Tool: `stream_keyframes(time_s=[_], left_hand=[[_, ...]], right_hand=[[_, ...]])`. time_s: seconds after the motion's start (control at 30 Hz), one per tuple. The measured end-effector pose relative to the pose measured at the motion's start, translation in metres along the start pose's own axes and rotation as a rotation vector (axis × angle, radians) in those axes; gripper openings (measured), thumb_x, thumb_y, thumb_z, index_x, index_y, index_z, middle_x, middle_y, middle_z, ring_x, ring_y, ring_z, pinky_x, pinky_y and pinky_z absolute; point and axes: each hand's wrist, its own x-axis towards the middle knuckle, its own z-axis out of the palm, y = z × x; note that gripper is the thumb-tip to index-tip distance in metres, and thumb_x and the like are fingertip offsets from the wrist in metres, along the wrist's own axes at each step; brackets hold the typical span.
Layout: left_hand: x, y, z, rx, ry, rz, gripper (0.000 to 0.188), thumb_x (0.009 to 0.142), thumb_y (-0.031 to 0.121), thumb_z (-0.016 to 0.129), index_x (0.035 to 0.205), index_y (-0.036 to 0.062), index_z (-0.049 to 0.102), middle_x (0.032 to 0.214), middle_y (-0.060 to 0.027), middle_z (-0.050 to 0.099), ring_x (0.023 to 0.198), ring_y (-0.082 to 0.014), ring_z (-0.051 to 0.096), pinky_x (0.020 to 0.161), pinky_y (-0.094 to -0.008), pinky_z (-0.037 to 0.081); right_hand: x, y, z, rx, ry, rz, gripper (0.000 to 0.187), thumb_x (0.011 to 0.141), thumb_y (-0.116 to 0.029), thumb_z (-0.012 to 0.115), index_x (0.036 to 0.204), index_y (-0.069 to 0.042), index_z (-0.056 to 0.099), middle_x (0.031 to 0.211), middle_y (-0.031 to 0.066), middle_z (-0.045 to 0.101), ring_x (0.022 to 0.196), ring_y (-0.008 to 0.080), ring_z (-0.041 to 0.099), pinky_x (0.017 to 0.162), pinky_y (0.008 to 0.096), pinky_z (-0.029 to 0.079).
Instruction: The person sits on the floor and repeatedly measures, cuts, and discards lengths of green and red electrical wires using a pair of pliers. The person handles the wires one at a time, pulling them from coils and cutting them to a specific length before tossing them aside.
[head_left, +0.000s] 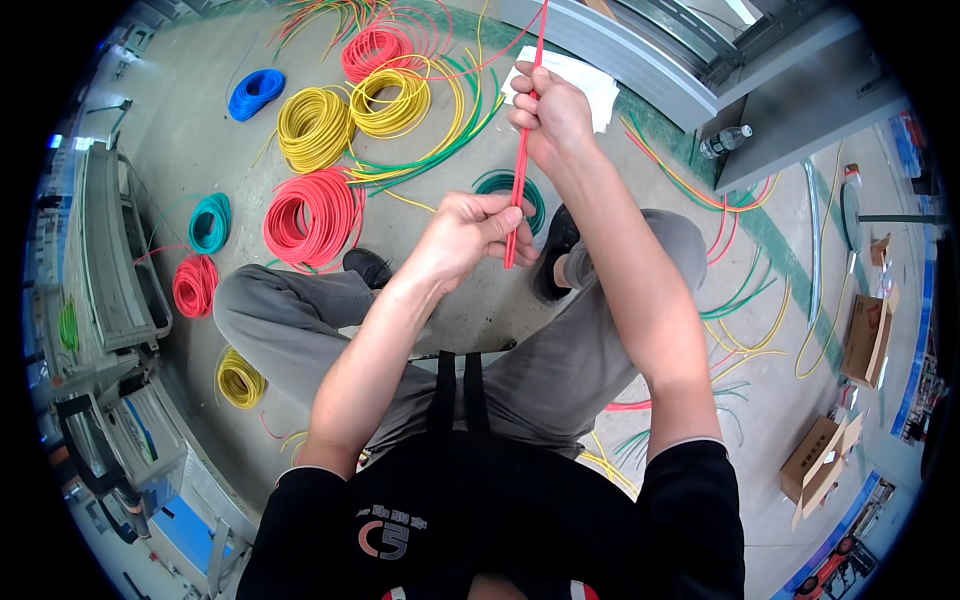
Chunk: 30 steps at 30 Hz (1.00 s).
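Note:
Several strands of red wire (522, 160) run together as a thin bundle between my two hands. My right hand (550, 112) is closed round the upper part, and the wire goes on past it to the top edge of the view. Lower down, my left hand (470, 236) pinches the bundle near its cut ends between thumb and fingers. Behind the bundle, on the floor between my feet, lies a dark green wire coil (530, 195), partly hidden by the wire and my left hand.
Red (310, 220), yellow (312, 128) and blue (256, 94) wire coils lie at the left. White paper sheets (600, 95) rest beside a grey metal cabinet (800, 120), with a plastic bottle (725, 141) near it. Open cardboard boxes (815, 460) stand at the right.

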Motion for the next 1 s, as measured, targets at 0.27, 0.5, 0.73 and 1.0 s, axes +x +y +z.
stream_keyframes(time_s=[0.27,0.5,0.73,1.0], left_hand=[[0.015,0.004,-0.03,-0.007,0.259,0.262,0.033,0.097,0.022,0.048,0.11,-0.008,0.055,0.099,-0.0142,0.062,0.093,-0.0235,0.063,0.084,-0.035,0.052],[0.056,0.066,-0.06,-0.351,0.357,0.319,0.028,0.097,0.022,0.049,0.103,-0.004,0.058,0.087,-0.0102,0.062,0.074,-0.018,0.06,0.064,-0.0304,0.051],[0.046,0.035,-0.066,-0.472,0.42,0.318,0.018,0.096,0.01,0.048,0.104,-0.0051,0.054,0.072,-0.0015,0.048,0.049,-0.0038,0.031,0.04,-0.0189,0.024],[0.026,0.0,-0.06,-0.258,0.569,0.277,0.018,0.094,0.013,0.053,0.094,-0.0027,0.063,0.065,0.0017,0.051,0.048,-0.0036,0.038,0.041,-0.0194,0.029]], right_hand=[[-0.027,0.033,0.009,-0.28,0.024,-0.095,0.027,0.099,-0.022,0.042,0.106,0.001,0.056,0.067,-0.0022,0.048,0.049,0.0042,0.037,0.041,0.0212,0.028],[-0.075,0.104,-0.011,-0.696,-0.166,-0.329,0.022,0.097,-0.016,0.046,0.101,0.001,0.059,0.065,-0.0019,0.047,0.059,0.0061,0.041,0.052,0.0229,0.035],[-0.097,0.127,-0.019,-0.888,-0.204,-0.262,0.023,0.097,-0.016,0.044,0.102,0.001,0.059,0.063,0.0081,0.051,0.056,0.0164,0.048,0.055,0.0309,0.04],[-0.062,0.148,-0.059,-0.885,-0.22,-0.264,0.035,0.099,-0.029,0.039,0.107,-0.001,0.057,0.084,0.0152,0.061,0.079,0.0198,0.057,0.075,0.0326,0.045]])
